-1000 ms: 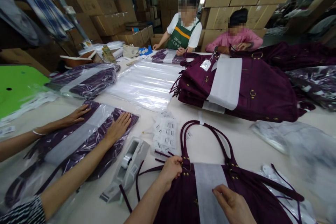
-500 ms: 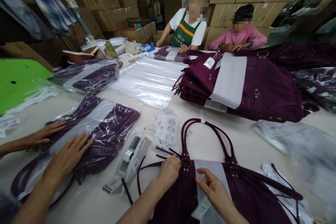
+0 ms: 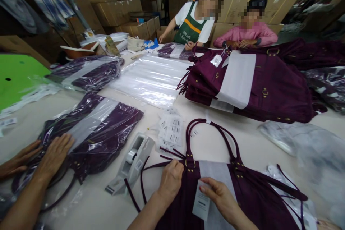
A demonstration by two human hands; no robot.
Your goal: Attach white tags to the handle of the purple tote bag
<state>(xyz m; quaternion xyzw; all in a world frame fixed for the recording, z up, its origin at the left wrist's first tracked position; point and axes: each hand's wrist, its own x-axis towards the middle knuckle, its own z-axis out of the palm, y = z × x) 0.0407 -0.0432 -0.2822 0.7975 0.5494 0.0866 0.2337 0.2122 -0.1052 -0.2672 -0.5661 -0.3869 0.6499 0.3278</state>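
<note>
A dark purple bag point(image 3: 258, 194) with a white paper band point(image 3: 217, 169) lies in front of me, its looped handles toward the far side. My left hand point(image 3: 172, 176) is closed at the bag's upper left, beside a handle buckle; what its fingers pinch is hidden. Between thumb and fingers, my right hand point(image 3: 218, 194) holds a white label point(image 3: 201, 201) over the band. Left of my left hand is a grey tape dispenser point(image 3: 132, 161). Printed label sheets point(image 3: 172, 129) lie beyond it.
At the left, another person's hands point(image 3: 55, 151) rest on a plastic-wrapped bag point(image 3: 107, 133). Stacked purple bags point(image 3: 277, 86) lie at the back right, clear plastic sheets point(image 3: 151, 79) at the back centre. Two people stand across the table point(image 3: 248, 140).
The label in my right hand has lifted and turned its printed side into view. My left hand stays by the buckle. The other person's hands at the left have slid toward the near left.
</note>
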